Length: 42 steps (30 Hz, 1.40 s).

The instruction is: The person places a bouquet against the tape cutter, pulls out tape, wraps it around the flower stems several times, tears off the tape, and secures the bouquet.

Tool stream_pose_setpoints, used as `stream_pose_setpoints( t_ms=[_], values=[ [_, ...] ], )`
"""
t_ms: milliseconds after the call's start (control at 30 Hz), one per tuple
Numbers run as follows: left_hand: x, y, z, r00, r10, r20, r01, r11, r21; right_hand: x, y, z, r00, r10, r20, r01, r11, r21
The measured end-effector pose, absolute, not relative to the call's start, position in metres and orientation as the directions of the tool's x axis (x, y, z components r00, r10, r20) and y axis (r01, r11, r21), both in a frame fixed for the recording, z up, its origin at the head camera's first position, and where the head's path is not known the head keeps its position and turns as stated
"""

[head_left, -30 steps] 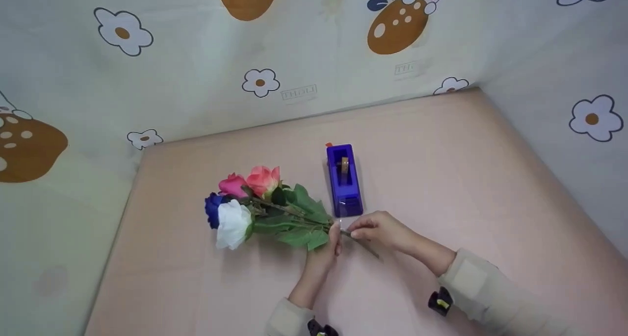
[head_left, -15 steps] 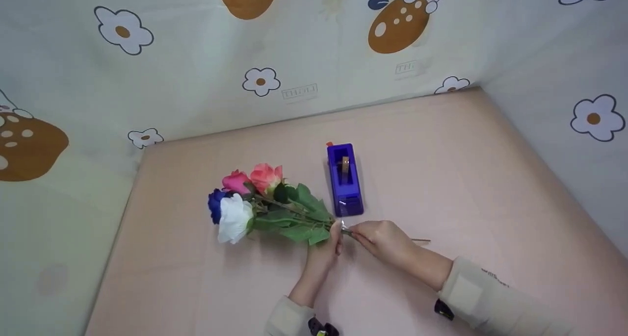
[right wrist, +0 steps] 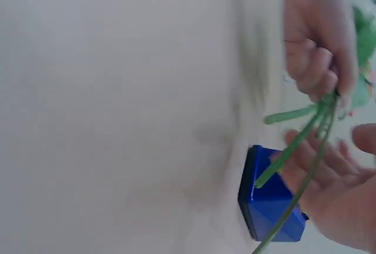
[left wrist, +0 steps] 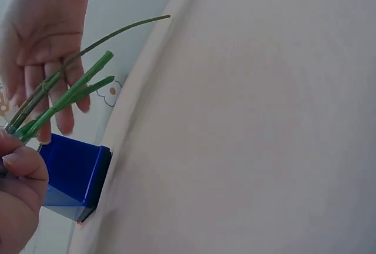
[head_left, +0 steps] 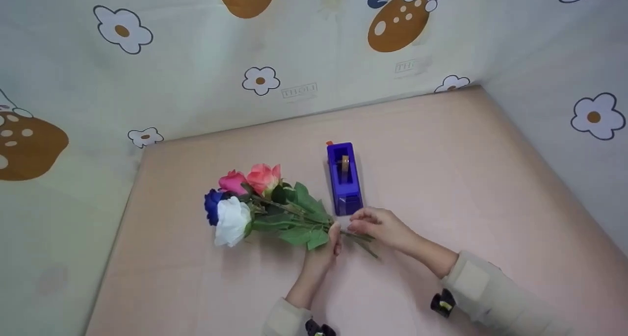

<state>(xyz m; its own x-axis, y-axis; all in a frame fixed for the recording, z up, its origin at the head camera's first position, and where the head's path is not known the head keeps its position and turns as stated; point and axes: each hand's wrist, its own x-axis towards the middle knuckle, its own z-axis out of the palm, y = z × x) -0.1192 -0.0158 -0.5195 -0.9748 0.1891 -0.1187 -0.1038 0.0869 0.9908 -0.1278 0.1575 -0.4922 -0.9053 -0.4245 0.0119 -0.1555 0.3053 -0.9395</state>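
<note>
A bunch of artificial roses [head_left: 248, 203], white, blue, pink and coral, lies on the pink table [head_left: 441, 169] with its heads to the left. My left hand [head_left: 333, 239] grips the green stems [head_left: 355, 238] just below the leaves. In the left wrist view my fingers [left wrist: 20, 169] curl round the stems [left wrist: 64, 92]. My right hand [head_left: 363, 223] hovers over the stem ends with straight fingers [left wrist: 50, 89] and holds nothing. It is just in front of the blue tape dispenser [head_left: 345, 179]. The right wrist view shows the left hand [right wrist: 320, 54], the stems [right wrist: 299, 142] and the dispenser [right wrist: 267, 207].
Cloth walls printed with flowers and mushrooms [head_left: 397, 24] enclose the table at the back and on both sides. The dispenser holds a roll of brown tape [head_left: 345, 164].
My right hand has let go of the stems and risen towards the dispenser, fingers spread. The bunch has shifted slightly back to the left, still in my left hand.
</note>
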Motion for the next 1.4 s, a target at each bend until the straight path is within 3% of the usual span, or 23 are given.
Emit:
stream_pose_setpoints(
  t_ms=[100, 267, 333, 433, 533, 600, 900, 1033, 1400],
  values=[
    [-0.118, -0.016, -0.518, -0.972, 0.204, -0.118, -0.1, 0.098, 0.99, -0.135, 0.157, -0.492, -0.874, -0.469, -0.129, -0.006, 0.275, -0.961],
    [-0.119, -0.019, -0.515, -0.973, 0.19, -0.129, -0.105, 0.13, 0.986, -0.138, 0.154, -0.494, -0.858, -0.476, -0.192, 0.059, 0.282, -0.958],
    [-0.12, -0.021, -0.514, -0.973, 0.188, -0.136, -0.11, 0.144, 0.983, -0.138, 0.154, -0.494, -0.864, -0.466, -0.192, 0.041, 0.314, -0.948],
    [-0.122, -0.023, -0.514, -0.969, 0.205, -0.137, -0.101, 0.178, 0.979, -0.139, 0.154, -0.495, -0.842, -0.527, -0.112, -0.125, 0.394, -0.91],
    [-0.122, -0.026, -0.516, -0.963, 0.234, -0.132, -0.089, 0.187, 0.978, -0.14, 0.154, -0.496, -0.772, -0.636, -0.025, -0.354, 0.462, -0.813],
    [-0.122, -0.029, -0.517, -0.958, 0.26, -0.122, -0.079, 0.168, 0.983, -0.141, 0.154, -0.496, -0.718, -0.696, -0.03, -0.423, 0.47, -0.774],
    [-0.121, -0.036, -0.515, -0.924, 0.354, -0.144, -0.133, 0.055, 0.99, -0.15, 0.158, -0.493, -0.606, -0.763, -0.224, -0.232, 0.439, -0.868],
    [-0.123, -0.037, -0.511, -0.928, 0.341, -0.152, -0.15, 0.033, 0.988, -0.151, 0.156, -0.494, -0.614, -0.749, -0.248, -0.192, 0.447, -0.874],
    [-0.126, -0.042, -0.512, -0.913, 0.392, -0.112, -0.105, 0.04, 0.994, -0.15, 0.153, -0.494, -0.681, -0.708, -0.187, -0.269, 0.478, -0.836]
  ],
)
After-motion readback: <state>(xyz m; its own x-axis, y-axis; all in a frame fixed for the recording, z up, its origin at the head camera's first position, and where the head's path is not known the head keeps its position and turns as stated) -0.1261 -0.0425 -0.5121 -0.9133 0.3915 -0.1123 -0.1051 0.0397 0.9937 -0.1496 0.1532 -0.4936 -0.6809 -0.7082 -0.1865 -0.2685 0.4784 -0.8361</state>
